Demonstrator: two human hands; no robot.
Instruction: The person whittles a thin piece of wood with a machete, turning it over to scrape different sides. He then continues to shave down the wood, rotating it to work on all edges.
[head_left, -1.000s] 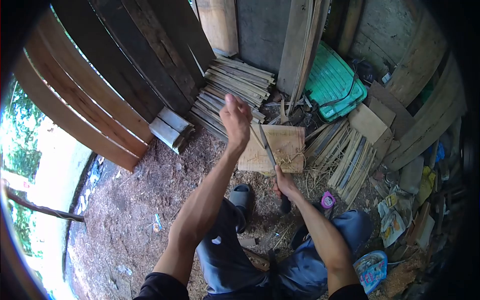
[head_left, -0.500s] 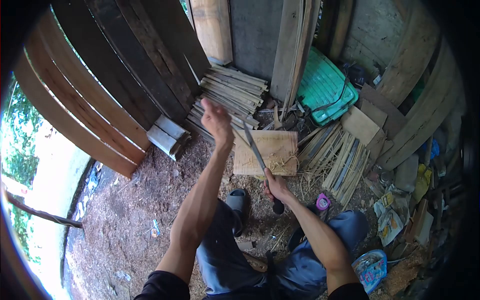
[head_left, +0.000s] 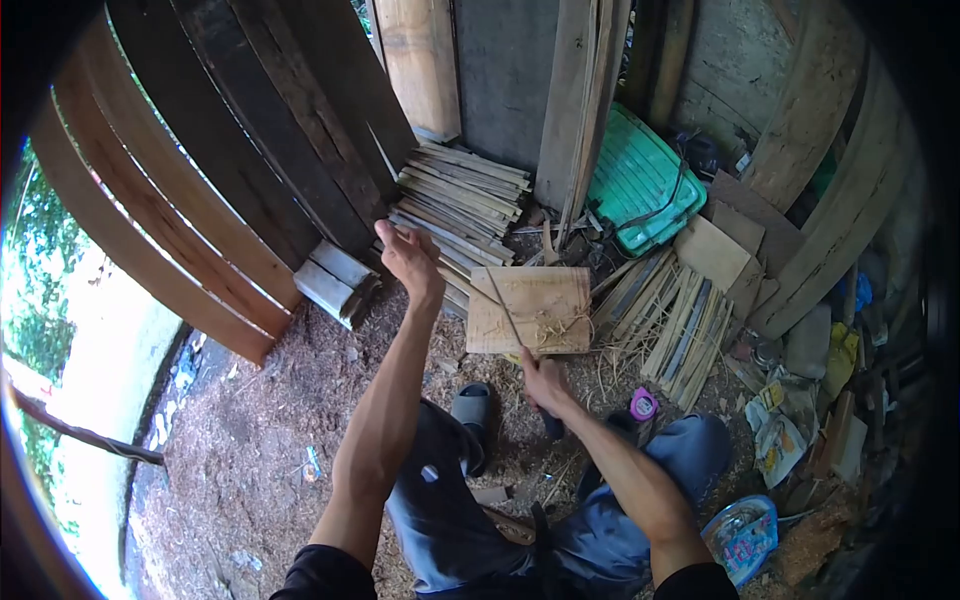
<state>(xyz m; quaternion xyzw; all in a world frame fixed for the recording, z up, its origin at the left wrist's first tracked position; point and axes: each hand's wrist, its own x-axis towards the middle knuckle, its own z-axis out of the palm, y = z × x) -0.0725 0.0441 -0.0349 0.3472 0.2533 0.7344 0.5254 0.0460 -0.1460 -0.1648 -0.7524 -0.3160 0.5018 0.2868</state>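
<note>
My right hand (head_left: 546, 384) is wrapped round the handle of a long knife (head_left: 506, 318), whose narrow blade points up and left over a wooden board (head_left: 550, 300). Curled shavings lie on that board. Up and to the left, my left hand (head_left: 410, 260) is closed, its fingers pressed together round the end of a thin wooden strip (head_left: 462, 286). The strip slants from the hand toward the board and the blade. A stack of split strips (head_left: 465, 190) lies just beyond my left hand.
More strips (head_left: 690, 330) lie right of the board, near a pink tape measure (head_left: 644, 404). A green crate (head_left: 645, 185) leans at the back. Upright planks (head_left: 180, 190) stand at the left. A blue-rimmed container (head_left: 742, 540) sits at lower right, and litter lies at the right.
My left hand has moved a little left and down. The knife blade has turned and now shows as a thinner line; my right hand has shifted slightly.
</note>
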